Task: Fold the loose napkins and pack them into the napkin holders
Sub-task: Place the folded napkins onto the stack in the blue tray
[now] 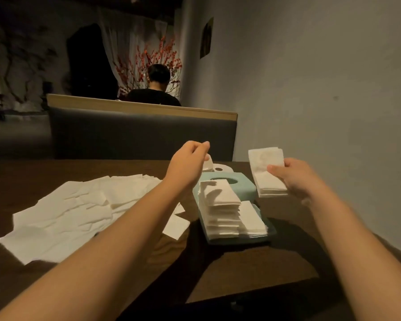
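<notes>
A folded wad is pinched in the right hand at 2 o'clock. The left hand, loosely curled, seemingly holds nothing. Folded stacks fill the holder; loose napkins at 9 o'clock remain unfolded.

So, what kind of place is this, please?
Probably a restaurant or café: a padded booth seat faces the wooden table, another person sits beyond it, and napkin holders are being filled.
</notes>
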`<state>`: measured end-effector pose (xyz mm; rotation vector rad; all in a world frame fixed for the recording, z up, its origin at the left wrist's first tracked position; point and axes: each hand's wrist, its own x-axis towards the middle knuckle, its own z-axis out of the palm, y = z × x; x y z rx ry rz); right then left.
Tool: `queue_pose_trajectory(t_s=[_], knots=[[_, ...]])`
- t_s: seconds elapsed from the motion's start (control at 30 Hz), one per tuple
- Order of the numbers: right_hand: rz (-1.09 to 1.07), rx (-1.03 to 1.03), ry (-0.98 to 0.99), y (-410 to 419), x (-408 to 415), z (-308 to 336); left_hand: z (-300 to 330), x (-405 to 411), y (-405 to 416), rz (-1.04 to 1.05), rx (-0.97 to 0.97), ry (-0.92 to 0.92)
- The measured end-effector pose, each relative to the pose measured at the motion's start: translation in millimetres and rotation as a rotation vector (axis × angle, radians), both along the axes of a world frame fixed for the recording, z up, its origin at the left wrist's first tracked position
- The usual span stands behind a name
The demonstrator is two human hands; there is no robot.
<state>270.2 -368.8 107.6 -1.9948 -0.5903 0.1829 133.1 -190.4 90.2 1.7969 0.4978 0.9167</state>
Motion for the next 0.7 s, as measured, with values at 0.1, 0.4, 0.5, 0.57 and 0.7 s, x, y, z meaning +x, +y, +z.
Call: queue_pose_trajectory(t_s=[0.1,0.4,0.5,0.57,0.7], knots=[[-0.058,-0.106,0.122,-6.9,16.9,-25.8,-19.6,11.7,2.5,0.085,-0.060,0.059],[0.040,-0.308,0.118,27.1,4.4,-57.4,-51.8,17.6,-4.1,0.053,-0.371,0.017],[0.058,-0.365,0.064,31.4,1.9,-62.5,-59.6,16.2,0.7,0.037,-0.382,0.039],[0.065,-0.422,0.030,32.4,1.4,-63.1,-61.8,16.1,1.7,0.038,-0.409,0.074],[0.035,-0.443,-0.091,26.2,4.2,-51.3,-63.3,14.6,2.3,0.051,-0.406,0.070]])
